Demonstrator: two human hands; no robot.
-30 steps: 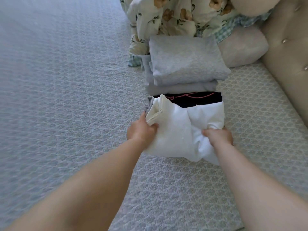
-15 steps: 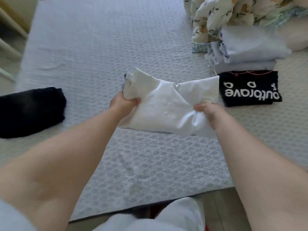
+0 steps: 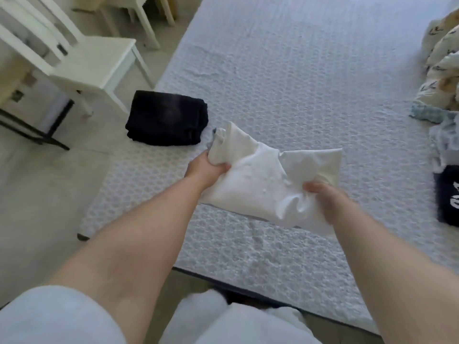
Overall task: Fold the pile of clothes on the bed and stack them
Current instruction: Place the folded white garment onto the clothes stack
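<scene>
I hold a folded white garment (image 3: 263, 180) in the air above the bed (image 3: 285, 78). My left hand (image 3: 206, 167) grips its left end, where a bit of grey cloth pokes out. My right hand (image 3: 327, 199) grips its near right corner. A folded black garment (image 3: 167, 117) lies at the bed's left corner. At the right edge of the view a black printed shirt (image 3: 447, 194) lies folded, with part of a pale folded stack (image 3: 444, 142) behind it.
A white chair (image 3: 92, 60) stands on the floor left of the bed. A floral duvet (image 3: 442, 70) is bunched at the far right. The bed's near edge runs across the bottom, with my legs in light trousers below it.
I lifted the white garment off the black printed shirt and carried it left. My view swung left, bringing the folded black garment and the chair into sight.
</scene>
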